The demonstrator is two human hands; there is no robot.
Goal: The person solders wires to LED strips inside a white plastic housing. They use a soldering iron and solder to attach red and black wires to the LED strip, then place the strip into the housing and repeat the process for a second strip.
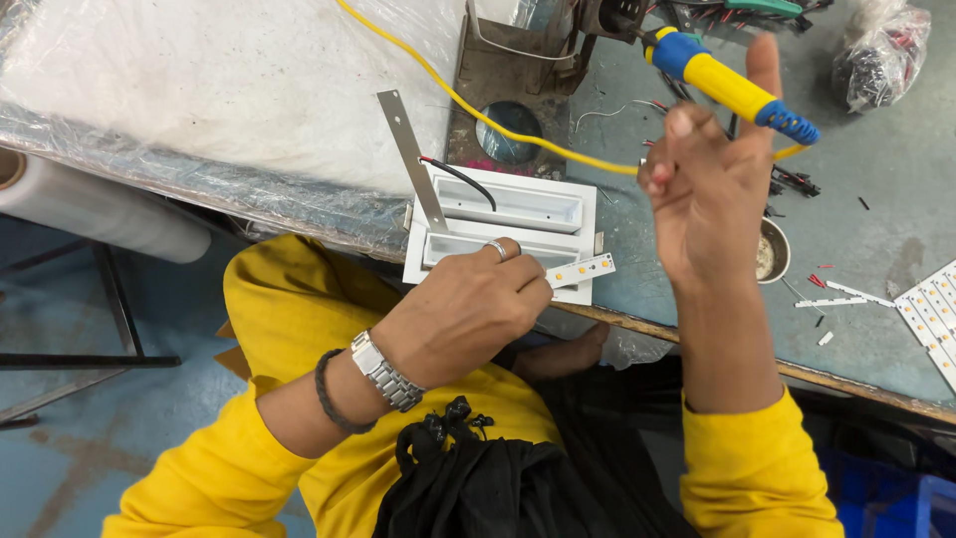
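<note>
My left hand (468, 309), with a ring and a metal wristwatch, pinches a narrow white strip with small yellow chips (583, 269) and holds it over the near edge of a white rectangular housing (513, 204) with two long troughs. A black wire (463, 177) runs into the housing. A flat metal bar (413, 159) leans across its left end. My right hand (707, 189) is raised above the bench, gripping a blue and yellow soldering iron (727, 88) whose yellow cord (468, 100) trails off to the upper left.
Several more white strips (931, 314) lie at the right edge of the grey bench. A small round tin (772, 254) sits behind my right wrist. Clear plastic sheeting (199, 90) covers the left. A rusty metal stand (508, 75) is at the back, a plastic film roll (90, 204) lower left.
</note>
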